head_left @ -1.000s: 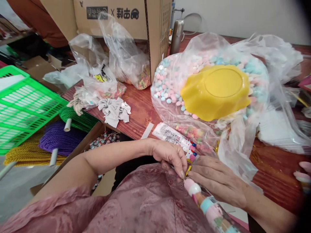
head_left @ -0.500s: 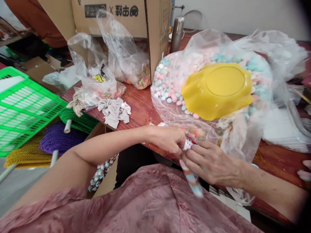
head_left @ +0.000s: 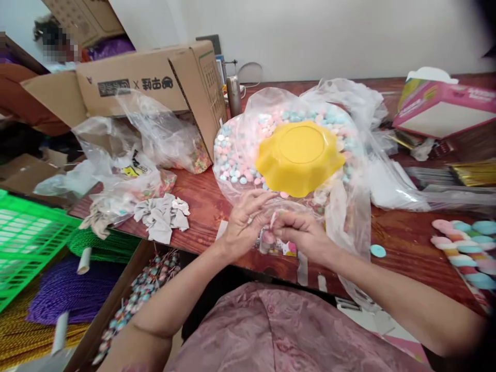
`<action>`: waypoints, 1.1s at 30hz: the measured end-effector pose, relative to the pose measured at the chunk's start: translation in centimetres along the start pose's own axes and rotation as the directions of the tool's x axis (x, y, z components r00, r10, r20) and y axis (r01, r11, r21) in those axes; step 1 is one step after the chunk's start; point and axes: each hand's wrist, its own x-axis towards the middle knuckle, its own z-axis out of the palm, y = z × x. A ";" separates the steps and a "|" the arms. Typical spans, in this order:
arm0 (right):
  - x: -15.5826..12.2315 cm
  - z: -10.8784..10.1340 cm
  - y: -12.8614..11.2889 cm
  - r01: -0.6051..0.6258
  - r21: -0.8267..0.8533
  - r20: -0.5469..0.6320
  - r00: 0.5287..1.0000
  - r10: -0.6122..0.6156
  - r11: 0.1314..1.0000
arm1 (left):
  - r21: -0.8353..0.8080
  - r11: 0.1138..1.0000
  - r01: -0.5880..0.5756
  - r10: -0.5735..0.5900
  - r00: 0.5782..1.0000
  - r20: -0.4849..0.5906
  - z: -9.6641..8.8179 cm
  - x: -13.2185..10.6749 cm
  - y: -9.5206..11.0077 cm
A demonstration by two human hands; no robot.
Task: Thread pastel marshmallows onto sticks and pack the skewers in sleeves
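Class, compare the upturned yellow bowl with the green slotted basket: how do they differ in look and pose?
Surface: the yellow bowl has solid walls, while the green slotted basket is pierced with rows of openings.
Edge: the bowl's rim is wavy; the basket's visible edge runs fairly straight.
Pose: the bowl lies base-up on the clear bag of pastel candies; the basket slants at the left, partly cut off.
Shared: both are brightly coloured.
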 end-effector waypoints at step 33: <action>-9.6 -0.5 2.3 0.009 -0.252 -0.500 0.855 -0.138 0.968 | 0.815 0.372 -0.444 -0.089 0.857 0.507 -0.2 -7.0 -1.6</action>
